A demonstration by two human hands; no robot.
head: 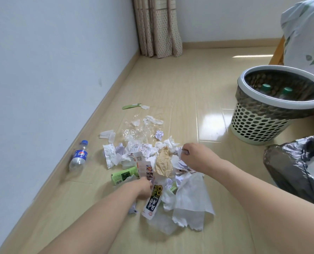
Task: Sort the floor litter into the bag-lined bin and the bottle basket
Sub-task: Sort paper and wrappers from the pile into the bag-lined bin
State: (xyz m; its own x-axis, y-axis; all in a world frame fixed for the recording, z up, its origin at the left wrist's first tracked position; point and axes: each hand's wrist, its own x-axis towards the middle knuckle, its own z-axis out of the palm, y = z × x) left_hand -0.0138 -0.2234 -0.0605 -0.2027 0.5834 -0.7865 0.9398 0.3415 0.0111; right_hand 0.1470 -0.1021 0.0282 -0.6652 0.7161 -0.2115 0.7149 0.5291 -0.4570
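free: bare floor toward curtain | blocked: basket, lined bin on right

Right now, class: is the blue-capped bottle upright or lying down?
Lying down: the bottle rests on its side on the floor, near the wall.

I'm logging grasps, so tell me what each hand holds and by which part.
The right hand pinches a crumpled white paper scrap at its upper edge. The left hand reaches into the litter pile; its grip is hidden, so cannot tell.

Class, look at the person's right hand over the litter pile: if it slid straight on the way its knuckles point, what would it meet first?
Probably the crumpled white tissue just beyond the right hand, which pinches a white paper scrap; depth is uncertain.
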